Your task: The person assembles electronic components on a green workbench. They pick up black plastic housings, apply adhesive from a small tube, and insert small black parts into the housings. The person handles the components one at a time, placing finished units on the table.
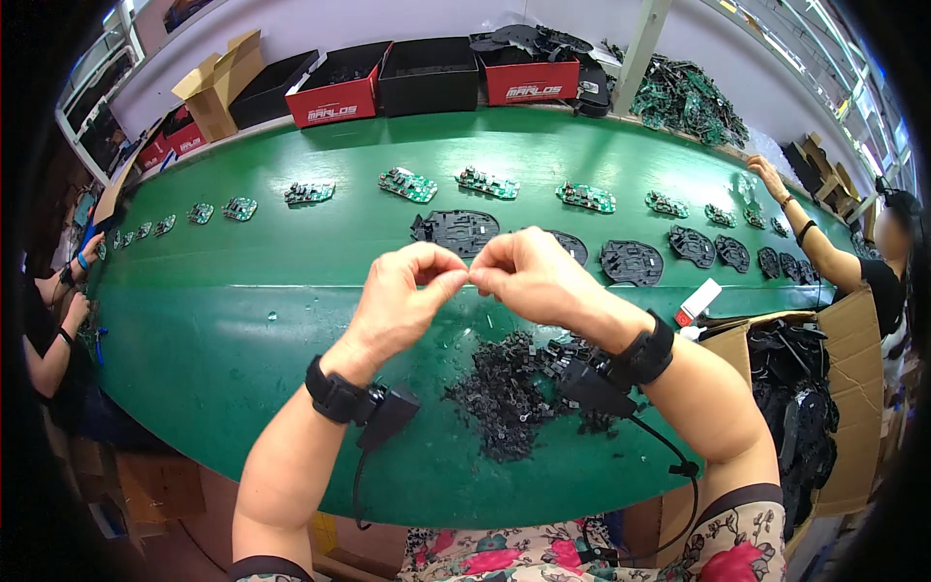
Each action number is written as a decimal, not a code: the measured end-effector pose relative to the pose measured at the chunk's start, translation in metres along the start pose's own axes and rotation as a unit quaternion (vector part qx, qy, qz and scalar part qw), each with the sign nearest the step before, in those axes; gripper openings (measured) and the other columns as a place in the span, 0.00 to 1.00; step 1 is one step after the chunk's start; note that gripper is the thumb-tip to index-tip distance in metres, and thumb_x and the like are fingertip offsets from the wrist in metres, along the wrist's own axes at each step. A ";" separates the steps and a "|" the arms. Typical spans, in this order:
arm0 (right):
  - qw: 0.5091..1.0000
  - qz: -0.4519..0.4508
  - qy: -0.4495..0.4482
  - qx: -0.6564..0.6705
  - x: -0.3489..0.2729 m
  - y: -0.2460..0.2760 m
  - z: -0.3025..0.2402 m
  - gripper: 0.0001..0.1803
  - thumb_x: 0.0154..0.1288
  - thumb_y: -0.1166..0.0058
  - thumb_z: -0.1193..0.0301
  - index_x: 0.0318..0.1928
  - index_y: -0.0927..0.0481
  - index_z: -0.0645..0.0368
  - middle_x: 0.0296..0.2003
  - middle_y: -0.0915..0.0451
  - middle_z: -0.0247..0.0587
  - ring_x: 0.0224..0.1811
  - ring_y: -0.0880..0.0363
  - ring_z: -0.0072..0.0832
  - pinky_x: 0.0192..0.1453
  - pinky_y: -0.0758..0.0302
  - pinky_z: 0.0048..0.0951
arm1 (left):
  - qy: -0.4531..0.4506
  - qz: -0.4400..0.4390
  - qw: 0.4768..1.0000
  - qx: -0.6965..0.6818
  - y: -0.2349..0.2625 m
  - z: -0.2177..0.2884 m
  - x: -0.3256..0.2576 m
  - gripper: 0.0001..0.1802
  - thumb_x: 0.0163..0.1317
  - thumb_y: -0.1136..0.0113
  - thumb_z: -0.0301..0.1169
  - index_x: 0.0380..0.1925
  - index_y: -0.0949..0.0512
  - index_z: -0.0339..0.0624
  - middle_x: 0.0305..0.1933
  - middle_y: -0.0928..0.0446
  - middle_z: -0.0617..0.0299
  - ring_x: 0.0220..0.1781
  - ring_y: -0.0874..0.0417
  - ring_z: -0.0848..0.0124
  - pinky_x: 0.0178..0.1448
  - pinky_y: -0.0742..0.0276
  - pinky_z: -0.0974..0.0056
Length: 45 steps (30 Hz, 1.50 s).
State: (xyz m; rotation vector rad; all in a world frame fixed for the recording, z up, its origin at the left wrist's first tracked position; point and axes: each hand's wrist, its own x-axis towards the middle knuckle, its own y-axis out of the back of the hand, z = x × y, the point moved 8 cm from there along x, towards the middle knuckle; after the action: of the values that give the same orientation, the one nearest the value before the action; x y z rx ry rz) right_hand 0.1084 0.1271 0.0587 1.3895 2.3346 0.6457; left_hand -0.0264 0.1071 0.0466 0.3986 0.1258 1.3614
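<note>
At frame centre, the left hand [402, 296] and right hand [529, 276] meet fingertip to fingertip, each grip pinched together on something too small to make out, above the pile of small black parts [509, 388] on the green counter [242, 320]. Any slip would likely drop it into that pile, where it would be hard to find.

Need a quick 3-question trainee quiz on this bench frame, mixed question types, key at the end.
1. True or false: the left hand and right hand meet fingertip to fingertip above the green belt.
2. What lies directly below the hands? A) a pile of small black parts B) a red box C) a green circuit board
3. Fill in: on the belt, the row of green circuit boards lies ___ from the person than the row of black plastic shells.

Key: 1 true; 2 A; 3 farther. What the fingertips pinch is too small to tell.
</note>
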 end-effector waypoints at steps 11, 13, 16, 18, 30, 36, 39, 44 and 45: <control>0.985 0.117 -0.011 -0.124 0.078 0.046 0.037 0.11 0.58 0.41 0.68 0.33 0.17 0.65 0.26 0.18 0.41 0.29 0.21 0.24 0.36 0.24 0.28 | -0.008 0.025 0.987 0.159 0.004 -0.023 0.097 0.07 0.55 0.35 0.29 0.31 0.18 0.37 0.32 0.20 0.60 0.33 0.22 0.73 0.38 0.26 0.66; 0.982 0.108 -0.065 -0.141 0.091 0.048 0.061 0.07 0.53 0.39 0.69 0.31 0.15 0.57 0.32 0.16 0.53 0.40 0.16 0.45 0.47 0.21 0.39 | -0.034 0.026 0.966 0.256 -0.007 -0.032 0.115 0.07 0.54 0.35 0.30 0.30 0.17 0.39 0.34 0.20 0.55 0.37 0.20 0.64 0.43 0.25 0.61; 0.975 0.084 -0.111 -0.172 0.102 0.045 0.083 0.06 0.51 0.39 0.72 0.31 0.15 0.57 0.32 0.16 0.52 0.40 0.16 0.44 0.47 0.21 0.38 | -0.011 0.013 0.949 0.316 -0.023 -0.043 0.128 0.06 0.51 0.32 0.31 0.29 0.16 0.42 0.40 0.22 0.50 0.48 0.23 0.55 0.54 0.28 0.55; 0.977 0.059 -0.139 -0.152 0.105 0.039 0.087 0.05 0.50 0.40 0.73 0.30 0.15 0.57 0.32 0.16 0.53 0.40 0.16 0.43 0.47 0.21 0.38 | 0.043 -0.018 0.947 0.319 -0.027 -0.059 0.134 0.07 0.50 0.31 0.32 0.28 0.16 0.43 0.44 0.23 0.51 0.53 0.25 0.54 0.59 0.30 0.53; 0.974 0.043 -0.142 -0.170 0.117 0.036 0.108 0.11 0.50 0.35 0.68 0.33 0.16 0.60 0.31 0.16 0.48 0.36 0.17 0.35 0.44 0.22 0.33 | 0.060 0.039 0.922 0.381 -0.035 -0.065 0.134 0.05 0.47 0.36 0.27 0.26 0.15 0.48 0.49 0.27 0.55 0.59 0.31 0.57 0.59 0.34 0.48; 0.975 0.053 -0.145 -0.162 0.116 0.037 0.110 0.10 0.50 0.35 0.69 0.32 0.16 0.60 0.30 0.16 0.46 0.35 0.17 0.32 0.42 0.22 0.32 | 0.096 -0.021 0.939 0.330 -0.036 -0.075 0.144 0.06 0.46 0.35 0.26 0.26 0.15 0.48 0.50 0.27 0.55 0.59 0.30 0.56 0.60 0.33 0.50; 0.975 0.032 -0.153 -0.155 0.112 0.038 0.106 0.08 0.48 0.41 0.71 0.32 0.16 0.57 0.36 0.16 0.51 0.43 0.17 0.43 0.49 0.21 0.38 | 0.075 -0.050 0.951 0.294 -0.033 -0.075 0.147 0.04 0.46 0.32 0.28 0.25 0.15 0.47 0.49 0.26 0.56 0.58 0.28 0.56 0.61 0.33 0.49; 0.977 0.032 -0.160 -0.140 0.113 0.037 0.109 0.09 0.47 0.39 0.71 0.31 0.16 0.58 0.35 0.16 0.50 0.42 0.16 0.42 0.49 0.21 0.37 | 0.095 -0.070 0.924 0.365 -0.037 -0.068 0.148 0.05 0.51 0.36 0.29 0.29 0.15 0.47 0.49 0.26 0.55 0.60 0.30 0.55 0.62 0.37 0.45; 0.976 0.033 -0.154 -0.147 0.114 0.037 0.109 0.09 0.47 0.38 0.71 0.32 0.16 0.58 0.35 0.16 0.50 0.42 0.16 0.42 0.49 0.21 0.37 | 0.112 -0.075 0.916 0.379 -0.040 -0.070 0.150 0.06 0.51 0.37 0.30 0.30 0.15 0.46 0.49 0.26 0.55 0.60 0.30 0.55 0.62 0.37 0.46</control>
State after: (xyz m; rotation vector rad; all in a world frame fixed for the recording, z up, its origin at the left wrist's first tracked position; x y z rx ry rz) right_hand 0.1385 0.2653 -0.0198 1.3275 1.8746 0.7050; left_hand 0.0202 0.2599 -0.0109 0.8587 0.8766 1.1599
